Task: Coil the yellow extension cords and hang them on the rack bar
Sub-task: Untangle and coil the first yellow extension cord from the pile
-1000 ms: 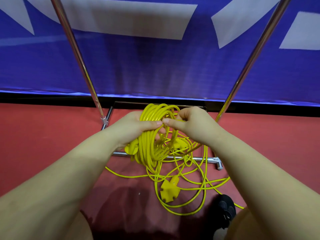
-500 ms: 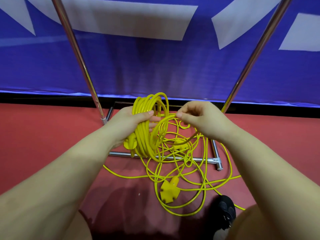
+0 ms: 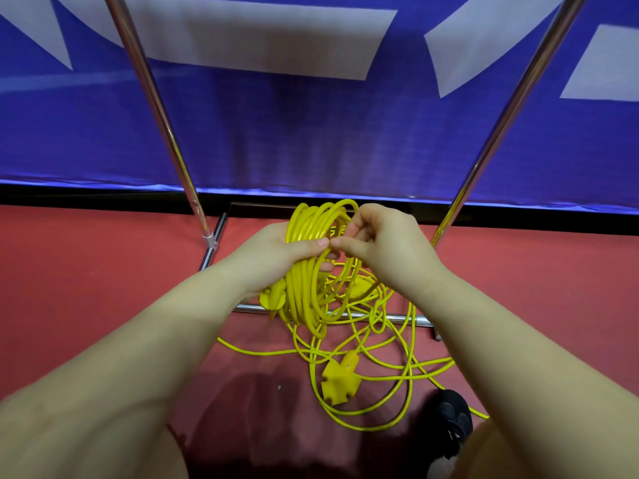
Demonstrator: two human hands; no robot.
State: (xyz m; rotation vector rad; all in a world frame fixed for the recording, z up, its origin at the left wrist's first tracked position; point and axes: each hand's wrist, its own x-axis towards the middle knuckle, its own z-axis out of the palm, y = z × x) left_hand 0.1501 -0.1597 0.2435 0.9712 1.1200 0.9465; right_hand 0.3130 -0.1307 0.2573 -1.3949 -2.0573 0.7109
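Observation:
My left hand [image 3: 273, 255] grips a thick coil of yellow extension cord [image 3: 311, 271], held upright above the rack's base. My right hand [image 3: 383, 245] pinches a strand of the same cord right beside the left thumb, at the coil's top. Loose yellow cord [image 3: 383, 357] trails in tangled loops down to the red floor, with a yellow multi-socket end [image 3: 340, 378] lying among them. A yellow plug [image 3: 271, 299] hangs below my left wrist. The rack's two chrome uprights [image 3: 162, 122] [image 3: 511, 108] rise left and right; its top bar is out of view.
The rack's chrome base bar [image 3: 401, 319] lies across the floor under the cord. A blue and white banner [image 3: 311, 133] stands close behind the rack. My dark shoe [image 3: 453, 416] is at the lower right, next to the outer loops.
My right hand swung out to the right with a strand, then came back to the coil and laid another loop against my left thumb. The coil rose a little and sank back.

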